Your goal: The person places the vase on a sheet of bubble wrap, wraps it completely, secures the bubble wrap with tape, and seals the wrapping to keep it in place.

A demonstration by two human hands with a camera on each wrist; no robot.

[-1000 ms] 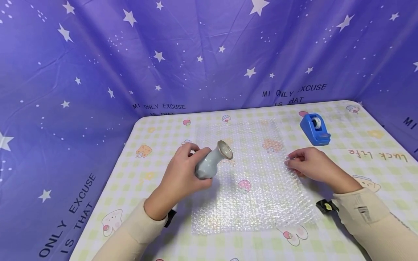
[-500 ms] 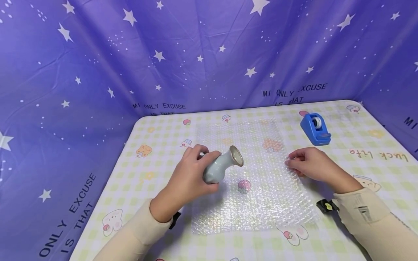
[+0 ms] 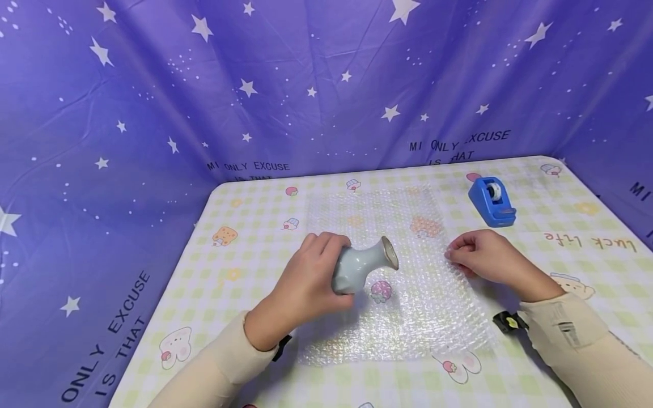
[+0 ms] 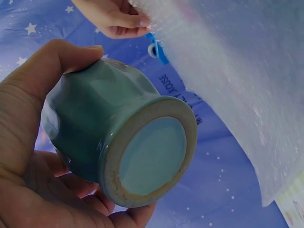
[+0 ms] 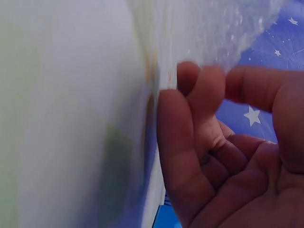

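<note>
A pale blue-green vase [image 3: 357, 267] lies tilted on its side in the left hand [image 3: 308, 277], its flared mouth pointing right, above a sheet of bubble wrap [image 3: 408, 317]. In the left wrist view the thumb and fingers curl round the body of the vase [image 4: 109, 109], and its round base faces the camera. At the sheet's right edge, the right hand [image 3: 484, 258] pinches the bubble wrap between thumb and fingers. The right wrist view shows that hand [image 5: 228, 142] with its fingertips at the bubble wrap [image 5: 213, 33], close beside the tabletop.
A blue tape dispenser [image 3: 492, 203] stands on the table beyond the right hand. The table [image 3: 204, 300] has a green-and-white checked cover with cartoon prints. Behind it hangs a purple curtain [image 3: 285, 68] with white stars and lettering.
The left hand has moved right with the vase, farther over the bubble wrap, and the vase has tipped closer to level. The right hand has stayed at the sheet's edge.
</note>
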